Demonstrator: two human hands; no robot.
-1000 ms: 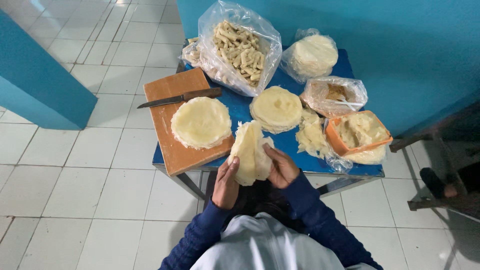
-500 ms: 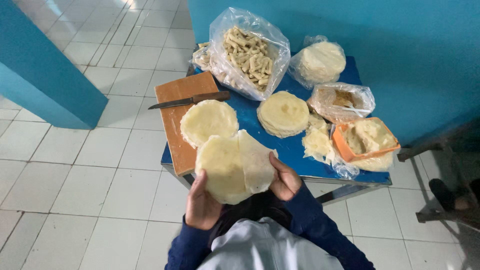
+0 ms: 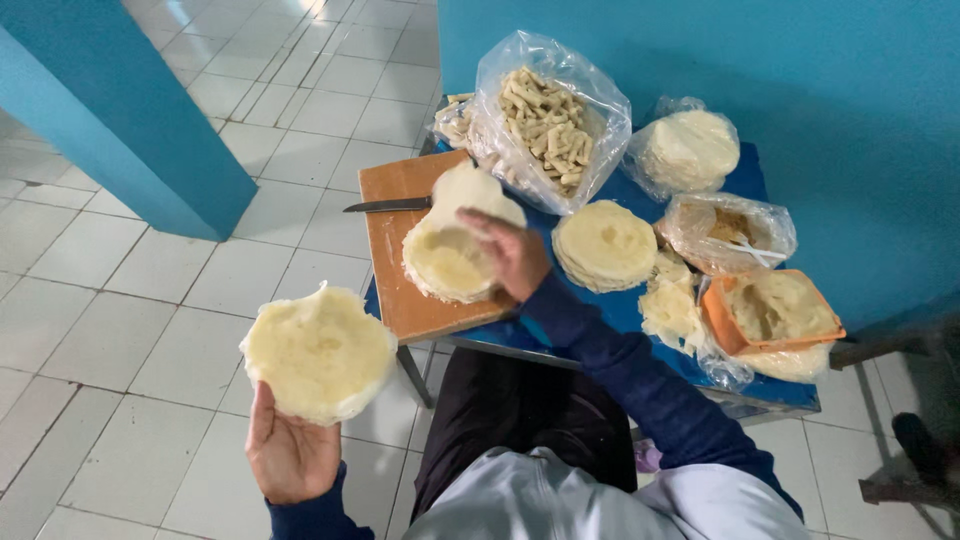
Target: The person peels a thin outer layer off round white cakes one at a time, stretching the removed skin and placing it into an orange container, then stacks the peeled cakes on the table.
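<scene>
My left hand holds a pale round dough sheet out over the tiled floor, left of the table. My right hand reaches over the wooden cutting board and grips a second thin dough sheet, lifted on edge above the stack of round sheets lying on the board. A black-handled knife lies across the board's far end.
On the blue table sit another stack of rounds, a clear bag of strip-shaped pieces, a bagged stack of rounds, a bag with a spoon and an orange tub of filling. A blue wall and pillar flank the tiled floor.
Both hands held one doubled sheet near my lap. Now it has split: the left hand swung one sheet out left, and the right hand carried the other over to the board.
</scene>
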